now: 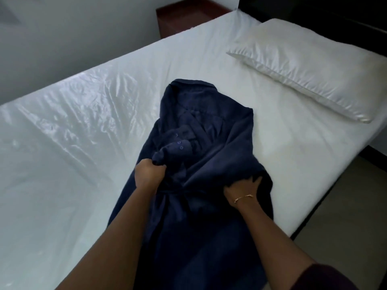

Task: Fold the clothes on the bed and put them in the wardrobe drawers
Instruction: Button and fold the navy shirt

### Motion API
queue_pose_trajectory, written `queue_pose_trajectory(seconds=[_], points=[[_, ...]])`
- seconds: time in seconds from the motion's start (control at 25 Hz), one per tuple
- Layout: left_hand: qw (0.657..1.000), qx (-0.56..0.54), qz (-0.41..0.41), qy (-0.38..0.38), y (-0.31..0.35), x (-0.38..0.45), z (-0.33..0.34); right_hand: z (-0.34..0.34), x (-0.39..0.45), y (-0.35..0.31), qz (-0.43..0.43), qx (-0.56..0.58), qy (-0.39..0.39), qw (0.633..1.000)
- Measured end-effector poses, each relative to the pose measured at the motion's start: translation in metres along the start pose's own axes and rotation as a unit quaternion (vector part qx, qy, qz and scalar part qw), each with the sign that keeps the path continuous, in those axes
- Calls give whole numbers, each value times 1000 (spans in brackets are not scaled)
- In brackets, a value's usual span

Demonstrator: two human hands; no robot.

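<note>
A dark blue shirt (pixel 201 143) lies spread out in the middle of the bed (pixel 83 132), its collar pointing to the far side. The left hand (pixel 149 172) has a tight grip on a bunched sleeve cuff with little buttons — right on top of the shirt. The right hand (pixel 243 192) grips the shirt's side edge, fingers curled into the cloth. A white pillow (pixel 303 65) lies beside the shirt, well apart.

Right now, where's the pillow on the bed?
In the head view, the white pillow lies at the upper right on the bed, by the dark headboard, beyond the navy shirt.
</note>
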State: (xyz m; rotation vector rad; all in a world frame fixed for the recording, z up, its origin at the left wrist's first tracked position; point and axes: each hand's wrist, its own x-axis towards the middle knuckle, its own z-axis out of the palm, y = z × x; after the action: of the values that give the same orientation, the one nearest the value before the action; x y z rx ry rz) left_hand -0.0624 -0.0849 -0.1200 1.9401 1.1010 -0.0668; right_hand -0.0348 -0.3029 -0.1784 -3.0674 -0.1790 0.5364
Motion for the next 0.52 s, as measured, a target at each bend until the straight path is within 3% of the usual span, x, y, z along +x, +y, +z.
queue_pose_trajectory(seconds=[0.08, 0.24, 0.36, 0.52], points=[[994, -20, 21, 102, -5, 0, -18, -2, 2, -1, 24, -30, 4, 999], [938, -239, -49, 246, -12, 2, -43, -4, 11, -20, 32, -5, 59, 998], [908, -307, -84, 273, -30, 11, -55, -5, 19, -32, -19, 57, 91, 994], [934, -267, -71, 228, -46, 12, -67, 8, 24, -48, -161, 120, 44, 979]])
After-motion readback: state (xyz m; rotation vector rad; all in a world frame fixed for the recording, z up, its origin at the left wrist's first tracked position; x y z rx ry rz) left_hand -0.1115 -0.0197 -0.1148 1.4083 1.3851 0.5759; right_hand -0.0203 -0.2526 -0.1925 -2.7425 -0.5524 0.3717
